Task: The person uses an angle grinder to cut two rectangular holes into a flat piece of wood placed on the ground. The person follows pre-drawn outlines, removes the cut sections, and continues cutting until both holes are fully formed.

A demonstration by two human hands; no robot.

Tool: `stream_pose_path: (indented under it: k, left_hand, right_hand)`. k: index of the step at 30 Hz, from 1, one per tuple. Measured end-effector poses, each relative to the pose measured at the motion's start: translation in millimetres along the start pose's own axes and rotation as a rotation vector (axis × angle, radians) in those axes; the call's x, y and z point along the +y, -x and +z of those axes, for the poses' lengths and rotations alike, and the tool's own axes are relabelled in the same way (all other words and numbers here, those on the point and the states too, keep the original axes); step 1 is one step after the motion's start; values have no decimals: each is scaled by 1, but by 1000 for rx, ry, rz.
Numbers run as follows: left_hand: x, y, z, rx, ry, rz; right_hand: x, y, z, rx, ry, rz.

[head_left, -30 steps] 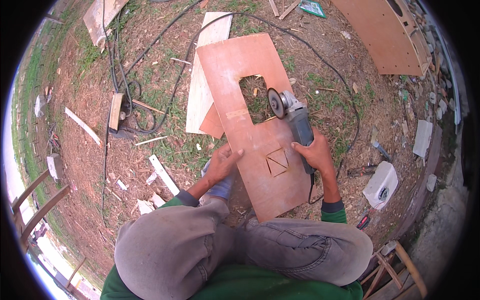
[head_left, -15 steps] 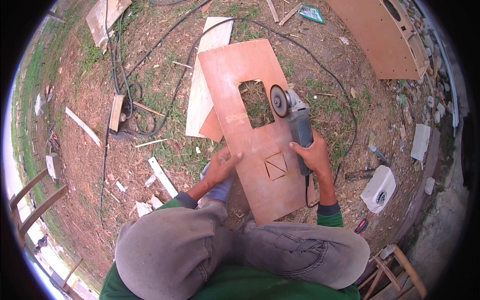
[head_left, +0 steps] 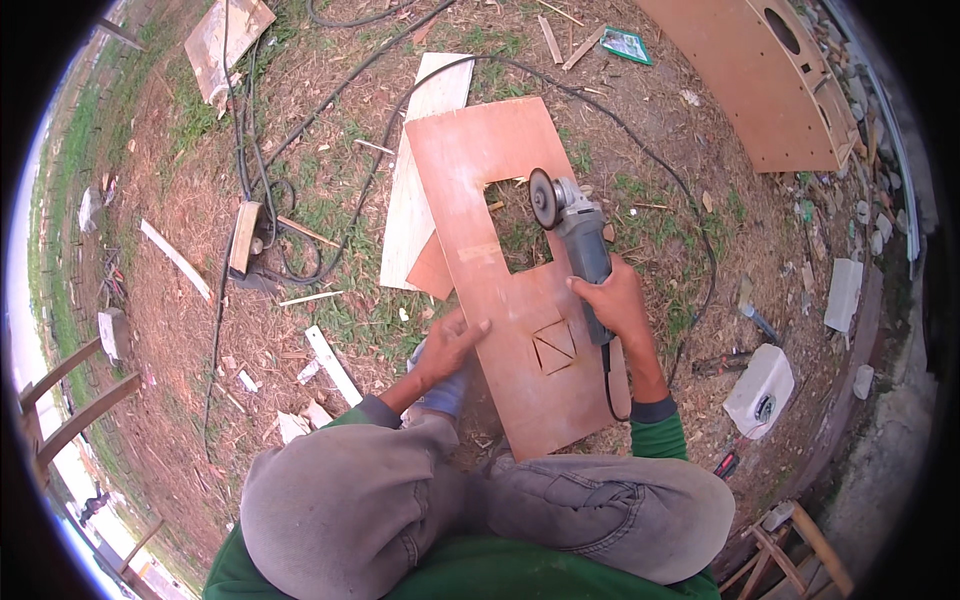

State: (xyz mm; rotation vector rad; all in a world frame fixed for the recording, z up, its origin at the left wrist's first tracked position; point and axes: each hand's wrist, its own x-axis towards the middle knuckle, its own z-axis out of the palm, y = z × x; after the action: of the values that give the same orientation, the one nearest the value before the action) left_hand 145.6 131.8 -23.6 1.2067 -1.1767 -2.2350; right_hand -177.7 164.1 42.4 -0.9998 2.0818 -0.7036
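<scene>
A reddish-brown plywood board (head_left: 480,160) lies on the ground in front of my knees. It has a rectangular cut-out in its middle and a small square with crossed lines drawn near my end. My right hand (head_left: 612,300) grips the body of a grey angle grinder (head_left: 575,222), whose disc stands at the right edge of the cut-out. My left hand (head_left: 452,343) presses flat on the board's left edge, fingers spread. The grinder's black cable (head_left: 660,165) loops away over the ground.
A pale board (head_left: 420,160) lies under the plywood on the left. Another large brown panel with round holes (head_left: 760,80) lies at the top right. Wood offcuts, cables, a white container (head_left: 760,388) and wooden chair frames are scattered around on grass and dirt.
The grinder has shifted slightly along the cut-out edge with my right hand. My left hand stays pressed on the board.
</scene>
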Motion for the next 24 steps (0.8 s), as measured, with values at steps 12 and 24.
stream_pose_path:
  k: [12,24]
  left_hand:
    - [0,1,-2,-21,35,-13]
    - [-3,0,-2,-26,25,-4]
  right_hand:
    - [5,-13,-1,-48,-48,19]
    - [9,-16,1,-49,-17,22]
